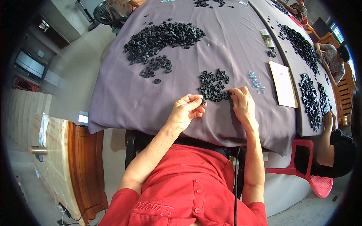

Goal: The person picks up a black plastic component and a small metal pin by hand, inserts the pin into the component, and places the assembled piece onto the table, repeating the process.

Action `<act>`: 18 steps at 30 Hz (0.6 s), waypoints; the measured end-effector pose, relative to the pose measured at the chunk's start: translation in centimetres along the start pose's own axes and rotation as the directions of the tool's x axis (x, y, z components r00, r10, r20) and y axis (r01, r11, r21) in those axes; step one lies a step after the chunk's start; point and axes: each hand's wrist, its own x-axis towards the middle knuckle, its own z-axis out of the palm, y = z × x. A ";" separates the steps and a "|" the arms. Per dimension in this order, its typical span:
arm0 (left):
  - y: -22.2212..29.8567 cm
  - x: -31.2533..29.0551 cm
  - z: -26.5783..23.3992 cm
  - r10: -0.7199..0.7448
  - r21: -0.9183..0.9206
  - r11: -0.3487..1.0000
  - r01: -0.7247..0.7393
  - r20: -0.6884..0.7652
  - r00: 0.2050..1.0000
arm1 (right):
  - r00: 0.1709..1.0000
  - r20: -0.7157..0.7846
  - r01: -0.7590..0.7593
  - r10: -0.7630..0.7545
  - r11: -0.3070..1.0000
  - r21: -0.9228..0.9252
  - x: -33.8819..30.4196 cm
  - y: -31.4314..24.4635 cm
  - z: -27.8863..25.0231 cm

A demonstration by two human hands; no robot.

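Between the thumb and fingers of my left hand (184, 112) is a small round black plastic part (203, 102), held just above the cloth. My right hand (244, 106) is closed in a pinch at the right edge of a small pile of black plastic parts (212, 88). A dark piece (229, 93) shows at its fingertips, partly covered by them. Farther off to the left spreads a larger heap of black ridged ring-shaped parts (166, 37). Right of the small pile lie several thin metal springs (254, 80).
A grey-purple cloth (139, 101) covers the table. On its right side are a pale flat board (283, 83) and a small clear packet (267, 39). Beyond, other people sit by more black piles (310, 101). A pink plastic stool (320, 184) stands at the lower right.
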 end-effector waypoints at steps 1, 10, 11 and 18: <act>0.1 0.0 0.1 0.001 0.000 1.000 -0.001 -0.006 1.000 | 0.998 0.055 -0.017 0.020 0.998 -0.054 0.1 -0.2 0.0; 0.0 0.0 0.0 0.025 -0.015 1.000 -0.025 0.010 1.000 | 0.997 -0.070 0.037 -0.043 0.995 -0.089 -0.6 -0.1 0.8; -0.1 0.0 0.1 0.029 -0.007 1.000 -0.029 0.004 1.000 | 0.997 -0.070 0.037 -0.043 0.995 -0.088 -0.7 -0.1 0.8; -0.1 -0.1 -0.1 0.043 -0.014 0.999 -0.043 -0.009 0.999 | 0.982 0.063 -0.181 0.176 0.808 0.560 -1.5 -3.9 1.4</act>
